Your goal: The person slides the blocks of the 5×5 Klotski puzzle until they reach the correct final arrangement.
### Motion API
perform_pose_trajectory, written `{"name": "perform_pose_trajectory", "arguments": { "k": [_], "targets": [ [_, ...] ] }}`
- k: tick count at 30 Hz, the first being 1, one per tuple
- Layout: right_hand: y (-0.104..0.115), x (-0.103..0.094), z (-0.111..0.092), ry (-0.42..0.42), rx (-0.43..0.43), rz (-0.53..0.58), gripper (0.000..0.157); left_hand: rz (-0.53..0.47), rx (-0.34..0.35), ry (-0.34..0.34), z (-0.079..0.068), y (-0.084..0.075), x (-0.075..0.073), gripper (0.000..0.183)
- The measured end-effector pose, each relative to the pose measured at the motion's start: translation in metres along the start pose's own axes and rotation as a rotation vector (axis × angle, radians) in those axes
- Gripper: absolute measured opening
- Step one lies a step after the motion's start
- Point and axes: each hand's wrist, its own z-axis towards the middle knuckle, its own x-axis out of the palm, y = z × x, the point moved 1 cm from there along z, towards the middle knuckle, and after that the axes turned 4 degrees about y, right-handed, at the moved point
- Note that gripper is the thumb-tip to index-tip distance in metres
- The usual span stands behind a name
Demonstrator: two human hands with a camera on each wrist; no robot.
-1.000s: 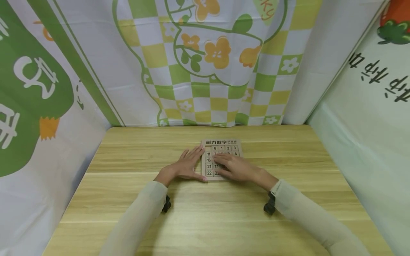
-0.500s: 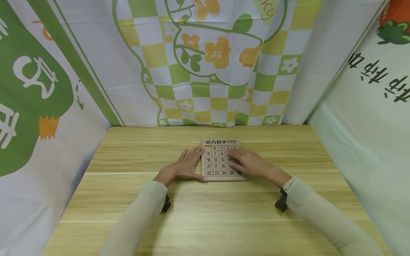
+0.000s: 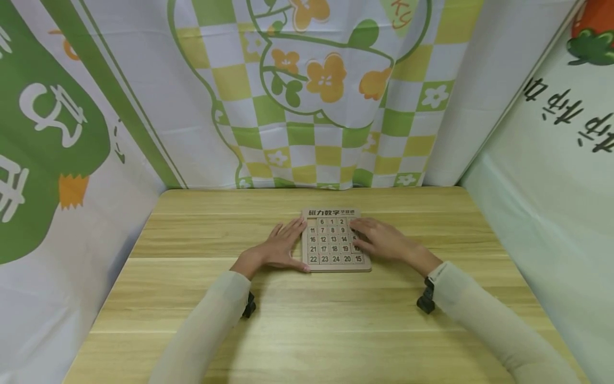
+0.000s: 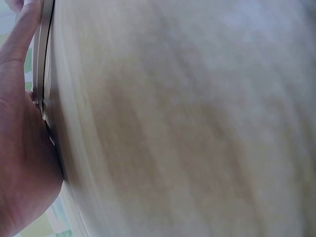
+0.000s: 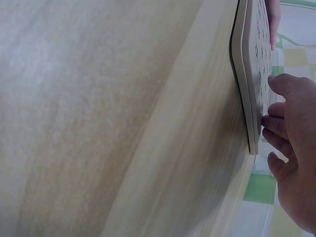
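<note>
A wooden number slide puzzle (image 3: 336,268) lies flat on the table, with numbered square tiles in rows and a vacant slot (image 3: 312,222) at its upper left. My left hand (image 3: 275,249) rests along the puzzle's left side, fingers stretched and thumb at the lower left corner. My right hand (image 3: 386,241) lies over the right side, its loosely bent fingertips on the right column, hiding the upper tiles there. In the right wrist view, the right fingers (image 5: 279,126) touch or hover just over the puzzle's face (image 5: 259,74). The left wrist view shows the left hand (image 4: 24,148) against the puzzle's edge (image 4: 42,64).
The light wood table (image 3: 307,330) runs up to a green, yellow and white checked cloth (image 3: 326,154) at the back. Printed fabric walls (image 3: 537,176) stand on the left and right. A black wrist camera (image 3: 426,298) sits under the right sleeve.
My right hand has slid rightward from the middle of the puzzle to its right column, uncovering the middle tiles and the lower right ones. My left hand has stayed in place.
</note>
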Motion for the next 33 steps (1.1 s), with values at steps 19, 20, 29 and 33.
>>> {"name": "perform_pose_trajectory", "arguments": {
  "k": [19,20,29,33],
  "targets": [
    [0.016,0.006,0.019,-0.026,-0.057,0.016,0.057,0.02,-0.001,-0.007,0.003,0.003,0.002,0.143],
    [0.016,0.007,0.02,-0.027,-0.054,0.018,0.057,0.021,0.001,-0.008,0.004,0.004,0.003,0.143],
    [0.013,0.009,0.021,-0.019,-0.048,0.015,0.057,0.021,-0.006,-0.008,0.002,0.002,0.001,0.142],
    [0.012,0.008,0.019,-0.013,-0.045,0.024,0.058,0.006,-0.004,0.0,0.0,-0.002,-0.001,0.142]
  ]
}}
